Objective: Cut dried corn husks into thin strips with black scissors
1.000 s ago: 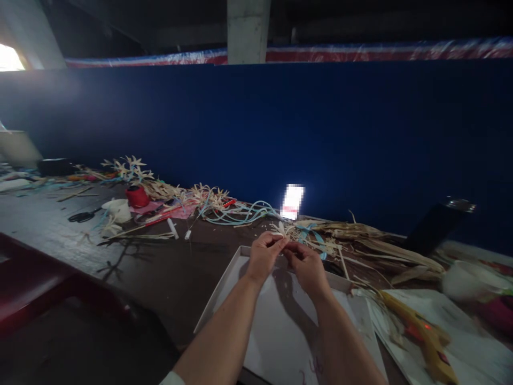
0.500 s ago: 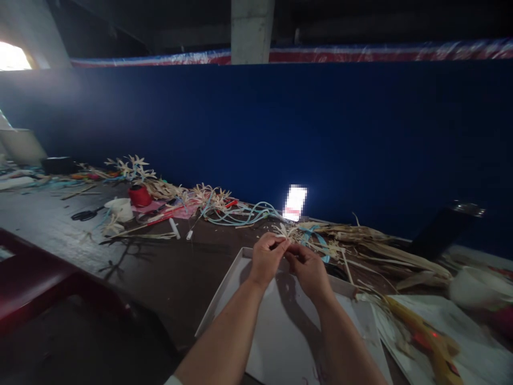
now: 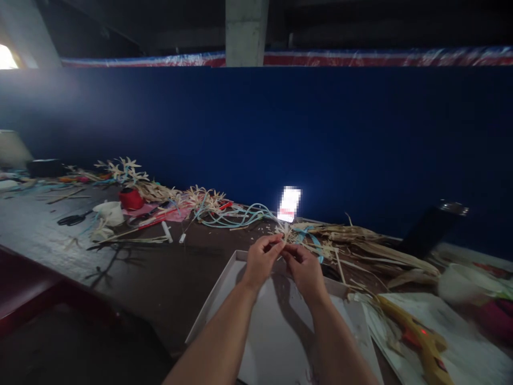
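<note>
A small pale piece point(image 3: 286, 230), mostly hiding among the fingers, is sitting just over the far edge of the white tray point(image 3: 264, 342). The left hand point(image 3: 259, 264) and right hand point(image 3: 305, 271) are meeting there, thumb and index finger of each apparently pinching it. Handling it well is probably calling for a light, even pinch, one hand steadying while the other is making tiny adjustments, since such a slight piece is likely bending under force. Both forearms are reaching from the tray's near side and converging toward its far edge. Beyond the tray, dried husks point(image 3: 352, 233) are lying; to its right, a yellow glue gun point(image 3: 425, 342) is resting.
</note>
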Motion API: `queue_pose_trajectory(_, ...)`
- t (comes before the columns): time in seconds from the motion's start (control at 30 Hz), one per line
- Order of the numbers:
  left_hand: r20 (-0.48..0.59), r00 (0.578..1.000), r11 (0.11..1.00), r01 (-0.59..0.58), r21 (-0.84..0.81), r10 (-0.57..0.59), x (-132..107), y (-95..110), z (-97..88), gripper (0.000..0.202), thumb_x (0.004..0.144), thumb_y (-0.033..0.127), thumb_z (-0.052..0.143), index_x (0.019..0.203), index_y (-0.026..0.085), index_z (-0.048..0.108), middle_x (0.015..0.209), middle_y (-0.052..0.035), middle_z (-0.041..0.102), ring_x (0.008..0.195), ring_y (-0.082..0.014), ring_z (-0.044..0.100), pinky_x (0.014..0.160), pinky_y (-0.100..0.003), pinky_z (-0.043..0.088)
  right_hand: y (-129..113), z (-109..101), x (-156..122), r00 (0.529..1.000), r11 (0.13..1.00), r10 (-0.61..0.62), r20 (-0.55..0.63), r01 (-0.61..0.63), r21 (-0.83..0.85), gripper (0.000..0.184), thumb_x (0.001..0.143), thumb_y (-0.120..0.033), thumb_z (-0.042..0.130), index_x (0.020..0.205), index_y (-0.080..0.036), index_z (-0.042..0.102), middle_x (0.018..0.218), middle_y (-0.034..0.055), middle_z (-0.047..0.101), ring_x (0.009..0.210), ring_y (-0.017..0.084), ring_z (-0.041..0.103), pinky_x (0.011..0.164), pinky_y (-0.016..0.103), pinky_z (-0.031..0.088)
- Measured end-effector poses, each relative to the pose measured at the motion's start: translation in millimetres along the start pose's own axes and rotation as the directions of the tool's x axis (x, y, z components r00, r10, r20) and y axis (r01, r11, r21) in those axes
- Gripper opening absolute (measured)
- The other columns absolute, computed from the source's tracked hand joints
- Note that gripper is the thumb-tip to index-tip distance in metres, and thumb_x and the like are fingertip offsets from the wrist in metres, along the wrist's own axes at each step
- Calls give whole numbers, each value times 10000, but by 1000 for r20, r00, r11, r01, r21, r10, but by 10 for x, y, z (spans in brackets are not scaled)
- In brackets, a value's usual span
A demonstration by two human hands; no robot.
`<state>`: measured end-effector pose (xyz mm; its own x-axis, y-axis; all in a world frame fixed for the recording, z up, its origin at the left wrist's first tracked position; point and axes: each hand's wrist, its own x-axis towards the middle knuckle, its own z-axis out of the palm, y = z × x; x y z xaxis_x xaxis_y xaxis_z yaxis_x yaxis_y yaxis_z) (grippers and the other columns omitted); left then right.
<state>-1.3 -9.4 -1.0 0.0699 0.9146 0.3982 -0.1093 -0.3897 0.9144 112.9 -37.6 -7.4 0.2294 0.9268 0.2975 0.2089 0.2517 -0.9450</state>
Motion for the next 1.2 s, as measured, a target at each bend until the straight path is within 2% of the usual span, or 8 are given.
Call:
queue_pose_trajectory(0.23,-32,999,999,-36,30,37,15,-42,24,207,719,317,602,794,137,673,828,-58,647,801,-153,580,751,-260,432,23,13,-6,998,997,-51,41,54,-60,255,731,-289,543,911,-155,665,762,43,652,534,115,472,496,235,378)
queue_pose_trajectory(0.6,-58,982,975,-169,147,179,9,-71,20,122,717,257,600,733,146,648,776,-42,627,751,-134,568,724,-253,432,-26,27,-25,997,996,-41,62,45,-74,303,735,-350,547,935,-155,663,771,54,666,561,140,528,505,243,401)
queue_pose_trajectory(0.77,-42,985,975,-156,159,165,0,-65,26,132,728,265,594,753,150,656,794,-44,627,770,-137,574,738,-256,437,-24,39,-25,999,997,-28,41,31,-77,273,732,-338,547,897,-154,663,759,48,667,509,127,500,475,240,389)
queue_pose_trajectory(0.93,38,989,981,-145,126,141,-8,-61,28,214,775,307,546,862,162,675,892,-68,650,855,-152,583,796,-269,435,3,31,-16,998,994,-65,4,65,-86,279,748,-363,529,856,-145,664,733,56,663,492,122,490,466,237,377)
queue_pose_trajectory(1.1,5,1000,995,-14,98,14,-9,-44,15,277,719,356,606,896,151,665,915,-72,659,859,-167,592,778,-270,442,1,33,-31,997,991,-79,15,80,-103,290,766,-372,517,882,-150,662,756,61,665,593,158,547,527,249,398)
queue_pose_trajectory(1.2,-9,1000,993,-17,113,18,-3,-45,6,256,713,357,609,846,145,666,867,-65,653,818,-161,586,745,-264,438,-19,39,-41,996,989,-87,33,90,-113,298,768,-370,516,905,-151,666,779,65,671,634,174,566,554,260,407)
